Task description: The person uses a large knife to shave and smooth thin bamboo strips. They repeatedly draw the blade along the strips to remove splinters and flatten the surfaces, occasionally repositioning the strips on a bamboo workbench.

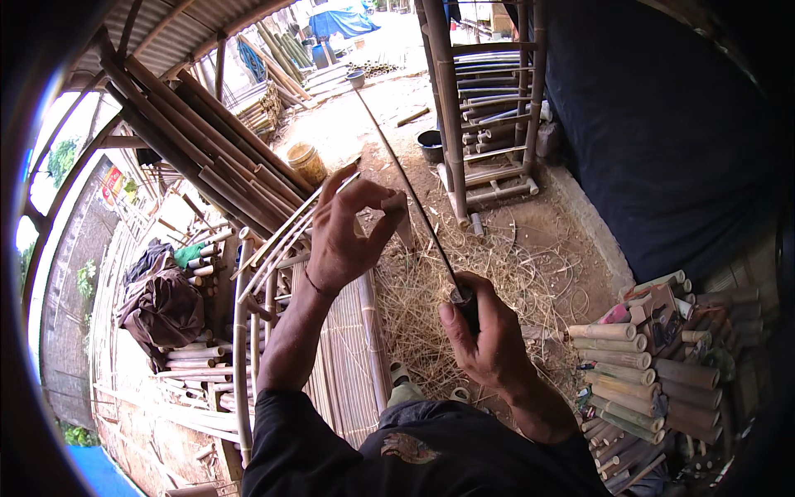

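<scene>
My right hand [484,340] is wrapped round the dark handle [470,311] of a long thin rod-like tool. Its narrow dark shaft [406,180] slants up and away to the left. Left of the shaft, my left hand [348,219] is raised with thumb and forefinger closed in a ring. A brownish piece [406,225] shows just under those fingertips; whether they pinch it I cannot tell. Pale thin bamboo strips [277,244] run up behind or through the left hand; their hold is hidden.
A slatted bamboo bench [335,364] lies below my left arm. Shavings [464,257] cover the ground ahead. Cut bamboo lengths [617,360] are stacked at right. A bamboo frame [451,116] stands beyond, near a black bucket [431,147]. Brown poles [224,157] lean at left by a yellowish bucket [306,163].
</scene>
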A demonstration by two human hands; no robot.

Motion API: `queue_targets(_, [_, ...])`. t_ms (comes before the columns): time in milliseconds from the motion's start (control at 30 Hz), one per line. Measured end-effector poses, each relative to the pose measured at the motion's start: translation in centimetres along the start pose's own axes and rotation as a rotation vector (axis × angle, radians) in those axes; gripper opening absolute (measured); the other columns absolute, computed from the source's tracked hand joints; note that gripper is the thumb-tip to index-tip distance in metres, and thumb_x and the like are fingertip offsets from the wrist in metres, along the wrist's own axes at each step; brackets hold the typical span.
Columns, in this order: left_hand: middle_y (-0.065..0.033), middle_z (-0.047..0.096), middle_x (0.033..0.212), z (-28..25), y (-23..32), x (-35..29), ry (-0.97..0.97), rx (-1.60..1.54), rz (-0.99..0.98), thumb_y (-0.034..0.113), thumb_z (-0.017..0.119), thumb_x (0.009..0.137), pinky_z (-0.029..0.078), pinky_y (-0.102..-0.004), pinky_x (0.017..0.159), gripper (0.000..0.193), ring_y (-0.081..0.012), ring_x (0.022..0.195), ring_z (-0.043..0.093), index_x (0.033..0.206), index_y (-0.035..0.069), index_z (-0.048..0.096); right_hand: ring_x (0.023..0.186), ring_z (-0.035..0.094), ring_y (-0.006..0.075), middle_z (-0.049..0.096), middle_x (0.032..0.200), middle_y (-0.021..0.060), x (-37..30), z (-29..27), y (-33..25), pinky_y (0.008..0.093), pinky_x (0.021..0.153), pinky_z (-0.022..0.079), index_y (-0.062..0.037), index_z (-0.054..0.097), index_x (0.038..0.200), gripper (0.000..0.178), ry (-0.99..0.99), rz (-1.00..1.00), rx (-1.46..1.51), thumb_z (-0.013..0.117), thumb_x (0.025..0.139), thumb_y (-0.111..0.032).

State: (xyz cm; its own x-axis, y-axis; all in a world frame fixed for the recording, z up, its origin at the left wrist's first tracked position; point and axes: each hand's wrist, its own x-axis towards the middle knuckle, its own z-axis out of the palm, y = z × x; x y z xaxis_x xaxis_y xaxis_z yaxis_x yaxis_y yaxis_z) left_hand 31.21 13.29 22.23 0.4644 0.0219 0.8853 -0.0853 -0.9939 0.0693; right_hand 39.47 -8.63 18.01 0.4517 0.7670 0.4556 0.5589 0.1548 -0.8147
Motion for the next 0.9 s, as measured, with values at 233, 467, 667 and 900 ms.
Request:
queue_targets(233, [0.0024,0.069,0.079,0.0,1.1,-0.3,-0.060,-0.003,0.064,0.008,0.075,0.079,0.039,-0.0534,0.102,0.034,-0.0138,0.078,0.069,0.102,0.012,0.051,0.074,0.069,0.0310,0.062,0.093,0.0210,-0.6,0.0,-0.4,0.0385,0.062,0.056,0.0024,0.050,0.117,0.034,0.001,-0.049,-0.049,0.061,0.093,-0.020])
queue_targets(467, [-0.0034,0.072,0.087,0.8,1.2,-0.6,-0.083,0.026,0.065,0.005,0.079,0.075,0.039,-0.0516,0.101,0.040,-0.0212,0.085,0.070,0.104,0.010,0.052,0.074,0.069,0.0311,0.062,0.092,0.0209,-1.0,-0.5,-0.4,0.0377,0.060,0.056,0.0026,0.050,0.116,0.033,-0.009,-0.052,-0.052,0.061,0.094,-0.020])
queue_targets(667, [-0.0032,0.073,0.086,1.5,1.5,-0.2,-0.063,0.013,0.080,0.005,0.079,0.074,0.038,-0.0510,0.100,0.041,-0.0211,0.084,0.070,0.104,0.010,0.052,0.075,0.069,0.0322,0.062,0.092,0.0214,-1.1,-0.7,0.1,0.0384,0.061,0.056,0.0023,0.050,0.116,0.033,0.012,-0.059,-0.030,0.060,0.094,-0.020])
queue_targets(900, [-0.0039,0.072,0.089,1.8,1.4,0.0,-0.088,0.028,0.088,0.006,0.080,0.074,0.040,-0.0497,0.099,0.043,-0.0206,0.087,0.069,0.107,0.009,0.052,0.069,0.069,0.0331,0.063,0.083,0.0199,-0.8,-1.2,0.2,0.0389,0.058,0.055,0.0018,0.050,0.110,0.029,0.005,-0.025,-0.032,0.061,0.093,-0.019])
